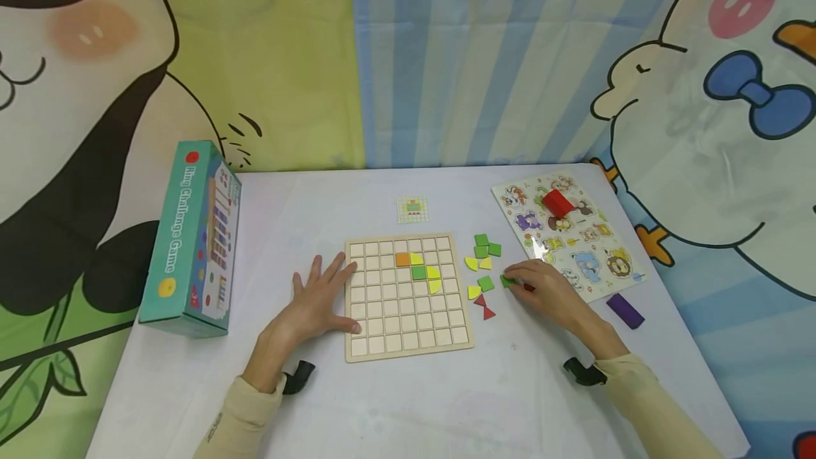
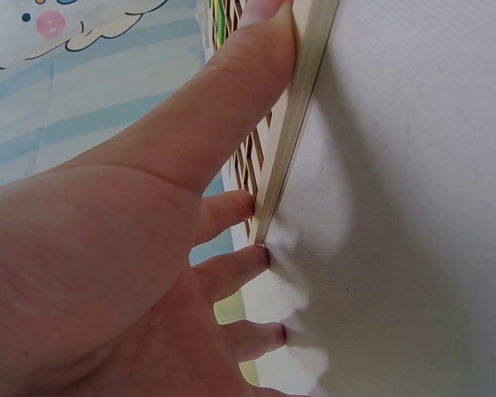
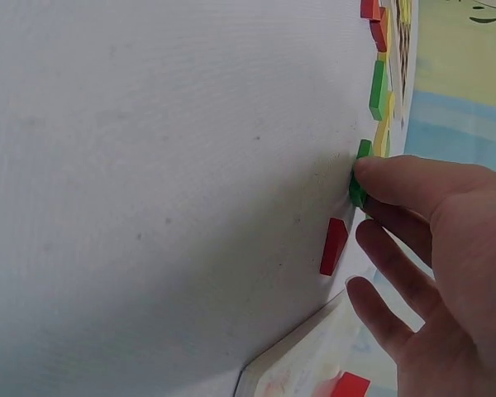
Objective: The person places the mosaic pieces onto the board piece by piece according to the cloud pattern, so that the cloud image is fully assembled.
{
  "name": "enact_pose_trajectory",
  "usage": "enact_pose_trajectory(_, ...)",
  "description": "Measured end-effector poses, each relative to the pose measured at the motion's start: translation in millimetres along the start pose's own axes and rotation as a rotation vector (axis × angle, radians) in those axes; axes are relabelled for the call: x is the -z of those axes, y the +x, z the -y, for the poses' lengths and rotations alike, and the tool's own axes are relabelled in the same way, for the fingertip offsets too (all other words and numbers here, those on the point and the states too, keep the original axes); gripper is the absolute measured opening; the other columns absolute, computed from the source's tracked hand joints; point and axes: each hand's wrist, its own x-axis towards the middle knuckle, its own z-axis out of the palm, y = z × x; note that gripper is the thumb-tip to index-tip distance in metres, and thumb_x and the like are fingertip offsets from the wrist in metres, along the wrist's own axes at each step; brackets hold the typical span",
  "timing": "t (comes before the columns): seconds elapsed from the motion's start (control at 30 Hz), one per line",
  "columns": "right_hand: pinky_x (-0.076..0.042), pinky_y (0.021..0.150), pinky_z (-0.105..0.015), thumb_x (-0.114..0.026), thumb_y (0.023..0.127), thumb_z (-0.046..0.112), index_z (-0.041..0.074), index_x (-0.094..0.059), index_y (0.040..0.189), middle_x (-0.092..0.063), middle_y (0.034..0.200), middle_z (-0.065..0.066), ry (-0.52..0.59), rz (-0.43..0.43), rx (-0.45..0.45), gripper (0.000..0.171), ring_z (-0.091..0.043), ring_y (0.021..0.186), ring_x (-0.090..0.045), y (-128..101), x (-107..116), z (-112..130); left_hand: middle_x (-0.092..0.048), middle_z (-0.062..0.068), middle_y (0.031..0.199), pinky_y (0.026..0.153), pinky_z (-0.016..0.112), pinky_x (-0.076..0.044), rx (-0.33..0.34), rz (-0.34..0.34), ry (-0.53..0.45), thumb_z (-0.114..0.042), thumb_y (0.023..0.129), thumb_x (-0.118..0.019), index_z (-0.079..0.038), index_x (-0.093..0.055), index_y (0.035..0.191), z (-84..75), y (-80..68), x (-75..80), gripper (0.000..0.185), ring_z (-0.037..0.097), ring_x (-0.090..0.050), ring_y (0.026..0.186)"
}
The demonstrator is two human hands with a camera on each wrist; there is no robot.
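A wooden grid board (image 1: 390, 346) lies in mid-table; orange, yellow and green pieces sit in its cells, among them a green square (image 1: 418, 273). My left hand (image 1: 312, 307) rests at the board's left edge, fingers spread, thumb and a fingertip on the rim. To the right of the board, my right hand (image 1: 550, 290) pinches a green square piece (image 3: 360, 186) between thumb and forefinger, close over the cloth. Under its other fingers lies a red piece (image 3: 334, 246). Loose green squares (image 1: 481, 251), yellow quarter-rounds (image 1: 471, 263) and red triangles (image 1: 489, 313) lie between hand and board.
A small pattern card (image 1: 413, 209) lies behind the board. At the back right is an animal sticker board (image 1: 589, 261) with a red block (image 1: 557, 203) on it; a purple block (image 1: 625, 311) lies beside it. A teal game box (image 1: 185, 246) stands at the left.
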Motion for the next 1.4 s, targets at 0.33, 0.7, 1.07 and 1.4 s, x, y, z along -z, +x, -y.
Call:
enact_pose_trajectory(0.33,-0.057,0.076,-0.029,-0.087,0.077,0.007,0.007,-0.078,0.107,-0.074,0.106,-0.006,-0.024,-0.125,0.096,0.031,-0.018,0.096,-0.064,-1,-8,-5,-0.011,0.019,0.17,0.108,0.085,0.004,0.004,0.006,-0.009,-0.041,0.066,-0.093,-0.01,-0.029,0.16,-0.9,-0.2,0.7,0.117,0.056,0.005,0.153)
enact_pose_trajectory(0.7,-0.04,0.101,-0.006,-0.087,0.074,0.002,0.005,-0.076,0.107,-0.073,0.109,-0.008,0.085,-0.177,0.2,0.034,-0.023,0.104,-0.065,17,-15,9,-0.011,0.019,0.17,0.108,0.085,0.004,0.008,0.008,-0.003,-0.043,0.066,-0.092,-0.011,-0.03,0.16,0.0,-0.7,-0.2,0.117,0.055,0.005,0.153)
enact_pose_trajectory(1.07,-0.053,0.091,-0.024,-0.086,0.076,0.003,0.003,-0.076,0.105,-0.072,0.109,-0.007,0.16,-0.151,0.325,0.03,-0.021,0.105,-0.064,48,-35,43,-0.011,0.018,0.17,0.108,0.084,0.004,0.009,0.006,-0.006,-0.043,0.066,-0.093,-0.011,-0.03,0.16,-0.8,-0.6,-0.6,0.118,0.055,0.006,0.153)
enact_pose_trajectory(1.4,-0.055,0.09,-0.03,-0.081,0.085,0.01,0.007,-0.076,0.106,-0.072,0.11,-0.002,0.16,-0.046,0.383,0.022,-0.017,0.107,-0.064,69,-54,84,-0.01,0.017,0.171,0.109,0.083,0.006,0.027,0.012,-0.013,-0.042,0.065,-0.093,-0.012,-0.03,0.16,-0.7,1.0,-1.4,0.118,0.054,0.007,0.153)
